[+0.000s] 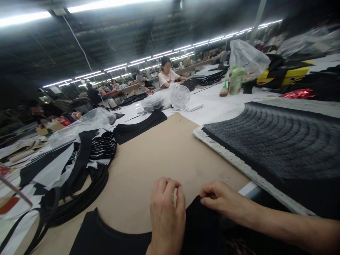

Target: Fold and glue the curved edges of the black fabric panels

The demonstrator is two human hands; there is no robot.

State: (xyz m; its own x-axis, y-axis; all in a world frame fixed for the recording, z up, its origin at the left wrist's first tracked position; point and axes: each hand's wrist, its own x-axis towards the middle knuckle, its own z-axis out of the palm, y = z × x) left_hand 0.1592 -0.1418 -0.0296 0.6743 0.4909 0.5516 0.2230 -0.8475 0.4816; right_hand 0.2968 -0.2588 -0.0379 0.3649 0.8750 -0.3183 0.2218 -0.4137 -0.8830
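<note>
Right hand (225, 202): thumb and fingers pinch the upper corner of a black fabric piece (202, 230). Left hand (168, 212): fingers bent, back of hand up, over the same black stretch; cannot tell if it grips or just rests. Black fabric lies at the near edge of a tan board (156, 156), low in view, running off the bottom; a concave curved edge shows left of the left hand.

Left of the board: bundle of long black strips (99, 187), bent in a loop, and black-and-white striped pieces (103, 145) just beyond. Far edge of board: stack of curved black pieces (139, 127). Right of board: pale-edged slab (225, 154) with dark grey sheets (278, 138) overlapping in curved rows.

Farther out, on the white table (212, 113): white fan (180, 96), small green-tipped bottle (224, 90) beside a larger green-tinted bottle (236, 81), clear plastic bag (247, 58), yellow box (292, 76), shiny red wrapper (299, 94).

Beyond the fan, another person (168, 76) sits near a stack of dark pieces (208, 76). Strip lights (138, 63) overhead.
</note>
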